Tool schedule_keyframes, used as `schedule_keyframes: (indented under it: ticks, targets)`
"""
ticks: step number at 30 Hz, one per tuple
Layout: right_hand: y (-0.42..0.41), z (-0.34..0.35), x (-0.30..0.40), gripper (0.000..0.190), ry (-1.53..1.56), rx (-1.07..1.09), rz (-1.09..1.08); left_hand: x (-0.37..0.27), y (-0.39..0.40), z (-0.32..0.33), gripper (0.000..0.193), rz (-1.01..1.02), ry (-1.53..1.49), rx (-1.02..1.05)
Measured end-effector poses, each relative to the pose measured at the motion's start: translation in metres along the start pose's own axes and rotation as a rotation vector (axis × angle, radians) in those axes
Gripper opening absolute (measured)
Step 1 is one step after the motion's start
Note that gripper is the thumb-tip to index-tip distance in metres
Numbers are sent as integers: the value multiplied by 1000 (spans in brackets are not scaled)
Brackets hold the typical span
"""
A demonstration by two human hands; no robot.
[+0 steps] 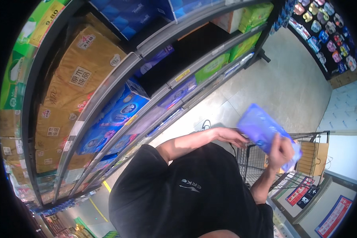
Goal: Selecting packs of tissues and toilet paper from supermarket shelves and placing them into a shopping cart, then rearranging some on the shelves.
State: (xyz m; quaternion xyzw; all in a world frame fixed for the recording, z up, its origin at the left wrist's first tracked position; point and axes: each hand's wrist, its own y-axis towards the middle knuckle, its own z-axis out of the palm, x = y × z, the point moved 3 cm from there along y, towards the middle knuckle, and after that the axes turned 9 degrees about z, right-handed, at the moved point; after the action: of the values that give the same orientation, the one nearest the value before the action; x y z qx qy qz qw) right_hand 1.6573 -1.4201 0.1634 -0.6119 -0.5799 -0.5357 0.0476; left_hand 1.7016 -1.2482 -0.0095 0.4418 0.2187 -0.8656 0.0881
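My right hand (281, 152) grips a purple plastic-wrapped soft pack (257, 125), tilted and blurred by motion. It looks like a tissue pack. Beside the pack's left end is my left hand (232, 137), palm down with its fingers loosely extended; I see nothing held in it, and whether it touches the pack is unclear. Just beyond and below the pack stands a wire shopping cart (250, 162), partly covered by the pack and my right arm. A brown cardboard box or bag (311, 157) shows at the cart's far side.
Shelving (163, 89) on the left holds brown tissue bundles (80, 74), blue tissue packs (119, 110) and green packs (214, 67). Tiled floor (288, 74) stretches ahead. Clogs or slippers (324, 35) hang on a display at the upper right. Signs with writing (334, 217) are at the lower right.
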Motion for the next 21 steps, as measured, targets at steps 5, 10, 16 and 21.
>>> schedule_keyframes:
  ticks: [5,10,16,21]
  targets:
    - [45,97,75,38,262,383,-434,-70,-55,-50,54,651,-794,-242]
    - [74,194,127,40,381,508,-670,-97,-122,-121,60,998,-680,-445]
    - [75,293,163,16,401,623,-820,-80,-177,-190,48,1302,-762,-790]
    - [48,316,137,29,436,792,-775,-123,-205,-220,48,1320,-856,-710]
